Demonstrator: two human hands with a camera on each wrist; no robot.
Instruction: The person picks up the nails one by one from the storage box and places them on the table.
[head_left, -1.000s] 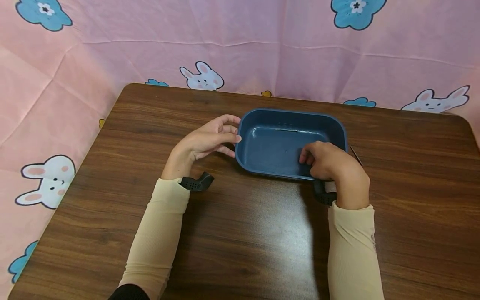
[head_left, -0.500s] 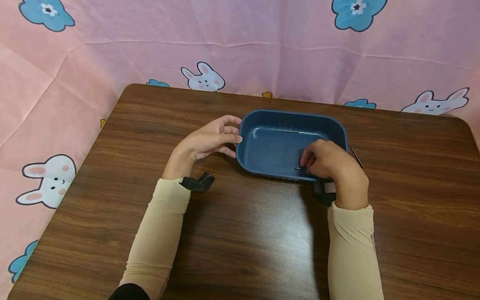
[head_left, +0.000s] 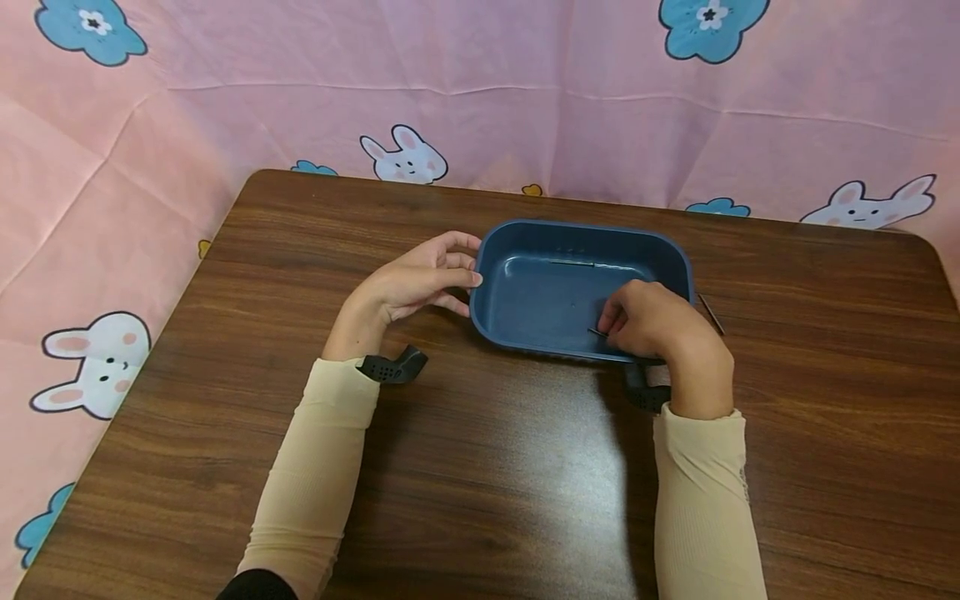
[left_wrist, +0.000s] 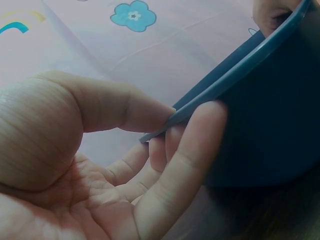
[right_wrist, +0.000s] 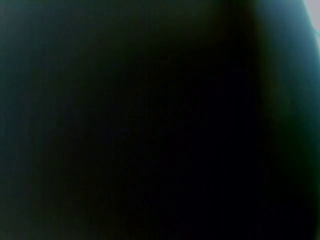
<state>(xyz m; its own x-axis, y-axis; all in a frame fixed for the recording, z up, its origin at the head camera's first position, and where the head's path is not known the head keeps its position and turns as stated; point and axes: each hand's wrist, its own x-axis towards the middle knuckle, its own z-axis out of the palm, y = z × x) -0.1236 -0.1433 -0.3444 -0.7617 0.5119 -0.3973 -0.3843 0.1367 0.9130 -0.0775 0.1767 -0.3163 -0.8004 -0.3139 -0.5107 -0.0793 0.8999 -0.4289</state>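
A dark blue plastic bin point(head_left: 525, 312) sits on the wooden table. My left hand point(head_left: 416, 279) holds its left end; in the left wrist view the thumb point(left_wrist: 127, 107) lies on the rim and the fingers are against the outer wall. My right hand point(head_left: 648, 321) reaches inside the bin near the front right, fingertips pinching a thin dark nail point(head_left: 597, 332), most of which the hand hides. A second thin metal piece point(head_left: 572, 263) lies along the far inner wall. The right wrist view is almost black and shows no hand.
Outside the bin's right end, a thin dark rod point(head_left: 711, 314) lies on the brown table point(head_left: 480, 467). A pink cloth point(head_left: 510, 108) printed with rabbits and flowers hangs behind the table's far edge.
The nail has come into view at my right fingertips and now sits at a slight tilt. The right hand has shifted only slightly; the left hand and bin stay in place.
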